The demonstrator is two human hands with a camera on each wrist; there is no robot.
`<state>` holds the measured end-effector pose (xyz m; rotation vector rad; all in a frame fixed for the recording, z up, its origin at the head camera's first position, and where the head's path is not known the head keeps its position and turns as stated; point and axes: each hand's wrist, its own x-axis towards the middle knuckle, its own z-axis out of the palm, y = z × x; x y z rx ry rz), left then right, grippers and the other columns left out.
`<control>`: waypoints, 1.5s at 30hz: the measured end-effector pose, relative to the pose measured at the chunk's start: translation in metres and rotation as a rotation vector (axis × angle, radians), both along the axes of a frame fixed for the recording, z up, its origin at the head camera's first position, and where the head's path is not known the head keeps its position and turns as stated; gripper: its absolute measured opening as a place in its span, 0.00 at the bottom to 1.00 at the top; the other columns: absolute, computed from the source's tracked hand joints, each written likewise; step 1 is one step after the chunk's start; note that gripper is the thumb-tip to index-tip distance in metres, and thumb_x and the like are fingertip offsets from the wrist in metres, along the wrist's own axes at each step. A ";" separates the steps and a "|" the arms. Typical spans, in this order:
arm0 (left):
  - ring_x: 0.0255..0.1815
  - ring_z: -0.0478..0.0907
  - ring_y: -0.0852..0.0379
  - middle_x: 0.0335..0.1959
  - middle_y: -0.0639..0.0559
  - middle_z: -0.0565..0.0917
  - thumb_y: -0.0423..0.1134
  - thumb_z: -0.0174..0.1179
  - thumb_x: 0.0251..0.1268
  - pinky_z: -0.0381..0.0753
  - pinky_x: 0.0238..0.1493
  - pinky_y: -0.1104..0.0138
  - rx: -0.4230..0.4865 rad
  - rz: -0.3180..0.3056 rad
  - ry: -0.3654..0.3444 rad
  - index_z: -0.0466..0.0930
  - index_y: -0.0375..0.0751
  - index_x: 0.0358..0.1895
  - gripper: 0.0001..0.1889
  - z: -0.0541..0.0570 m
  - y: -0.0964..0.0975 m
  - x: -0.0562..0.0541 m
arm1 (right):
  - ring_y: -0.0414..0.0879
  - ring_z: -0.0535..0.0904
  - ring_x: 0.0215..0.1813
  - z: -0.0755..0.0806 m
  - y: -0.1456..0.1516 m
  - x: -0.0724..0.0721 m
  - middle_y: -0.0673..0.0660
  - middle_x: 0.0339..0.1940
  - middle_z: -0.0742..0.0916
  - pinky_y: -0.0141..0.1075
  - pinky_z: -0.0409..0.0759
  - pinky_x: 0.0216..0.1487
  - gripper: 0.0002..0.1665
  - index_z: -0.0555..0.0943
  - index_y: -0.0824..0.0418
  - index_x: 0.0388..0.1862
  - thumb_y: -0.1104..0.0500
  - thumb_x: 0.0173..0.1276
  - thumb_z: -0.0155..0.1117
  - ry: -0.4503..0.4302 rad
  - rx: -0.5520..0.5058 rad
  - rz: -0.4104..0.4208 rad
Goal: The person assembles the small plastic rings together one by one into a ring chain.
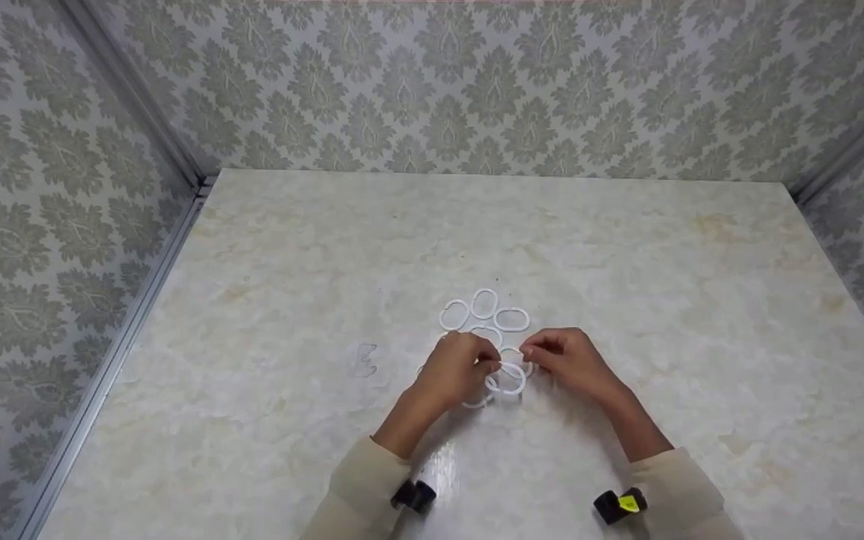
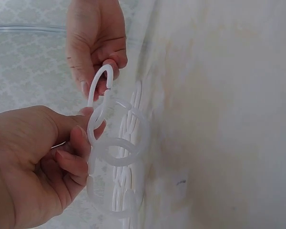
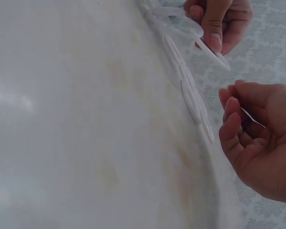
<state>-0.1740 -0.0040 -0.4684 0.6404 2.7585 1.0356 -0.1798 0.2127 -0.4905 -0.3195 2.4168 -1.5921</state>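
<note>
My left hand (image 1: 456,371) pinches a white oval plastic curtain ring (image 1: 523,382) between thumb and fingers. This ring has a gap in its loop and is linked with other white rings (image 2: 145,131), which hang beside the left fingers in the left wrist view. Just to the right is my right hand (image 1: 571,364), its fingers loosely bent. In the right wrist view, its fingertips (image 3: 224,95) are a short way from the end of the held ring, with nothing between them. Under and beyond the hands, more white rings (image 1: 513,330) lie flat on the table; the left hand partly hides some.
A pale marbled table (image 1: 289,247) spreads around the hands. Left of the rings lies a small clear piece (image 1: 367,360) with a jagged outline. Patterned wall panels (image 1: 447,75) stand behind and at both sides. A black wrist device (image 1: 413,496) is at each cuff.
</note>
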 end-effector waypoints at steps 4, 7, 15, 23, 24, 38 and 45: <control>0.30 0.73 0.63 0.32 0.51 0.91 0.31 0.68 0.63 0.75 0.36 0.71 -0.001 -0.006 0.008 0.92 0.39 0.36 0.03 -0.001 0.000 0.000 | 0.33 0.75 0.27 -0.003 0.003 -0.002 0.60 0.31 0.86 0.26 0.75 0.31 0.09 0.87 0.71 0.41 0.64 0.71 0.66 0.022 0.039 -0.031; 0.31 0.74 0.63 0.32 0.51 0.91 0.31 0.68 0.63 0.75 0.37 0.71 0.002 -0.006 0.010 0.92 0.39 0.36 0.04 -0.001 0.000 0.000 | 0.33 0.76 0.29 -0.005 0.003 -0.003 0.60 0.33 0.88 0.26 0.76 0.33 0.07 0.88 0.68 0.40 0.65 0.70 0.66 0.051 0.102 -0.054; 0.32 0.73 0.63 0.32 0.51 0.91 0.30 0.68 0.63 0.76 0.38 0.71 0.006 0.002 -0.005 0.92 0.39 0.37 0.04 -0.001 0.000 0.001 | 0.40 0.78 0.36 -0.007 0.001 -0.006 0.56 0.33 0.90 0.29 0.75 0.38 0.03 0.89 0.60 0.36 0.62 0.67 0.69 0.079 0.280 -0.100; 0.32 0.74 0.61 0.31 0.51 0.90 0.31 0.68 0.63 0.75 0.39 0.69 -0.008 0.013 -0.001 0.92 0.40 0.36 0.04 0.000 0.002 0.000 | 0.42 0.77 0.34 -0.001 -0.009 0.001 0.52 0.29 0.85 0.35 0.74 0.38 0.13 0.84 0.57 0.31 0.52 0.57 0.79 0.063 0.477 -0.132; 0.32 0.74 0.61 0.30 0.51 0.90 0.31 0.68 0.63 0.75 0.39 0.69 -0.008 0.014 0.001 0.92 0.40 0.36 0.04 0.000 0.002 0.000 | 0.43 0.76 0.34 -0.001 -0.010 0.002 0.52 0.30 0.85 0.35 0.74 0.38 0.14 0.84 0.58 0.32 0.52 0.56 0.80 0.071 0.501 -0.130; 0.30 0.73 0.62 0.29 0.51 0.89 0.29 0.68 0.61 0.74 0.37 0.70 0.019 -0.002 0.038 0.91 0.39 0.35 0.04 -0.003 -0.002 -0.001 | 0.43 0.77 0.38 -0.005 -0.010 0.005 0.52 0.34 0.85 0.37 0.74 0.44 0.17 0.80 0.57 0.38 0.56 0.55 0.79 0.111 0.496 -0.084; 0.30 0.72 0.61 0.29 0.50 0.89 0.30 0.67 0.63 0.74 0.36 0.69 0.025 0.014 0.014 0.91 0.39 0.35 0.03 -0.002 -0.002 -0.001 | 0.41 0.75 0.35 -0.003 0.003 0.003 0.51 0.31 0.84 0.32 0.72 0.39 0.13 0.80 0.57 0.37 0.64 0.57 0.76 0.042 0.382 -0.031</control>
